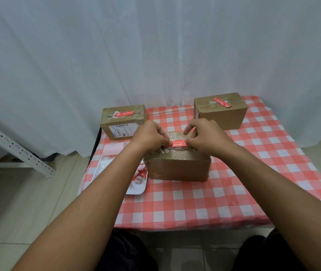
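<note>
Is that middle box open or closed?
Closed: the box is taped flat on top; left hand and right hand pinch a red sticker across it.

Pinching the two ends of a red sticker with left hand and right hand, atop a taped brown box. Standing on the checked surface, white tray just left, far-left box and far-right box behind.

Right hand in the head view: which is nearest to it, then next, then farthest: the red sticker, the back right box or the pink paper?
1. Red sticker: on the middle box; the right hand pinches its end with its fingers.
2. Back right box: just behind that hand.
3. Pink paper: far left, beyond the left hand.
</note>
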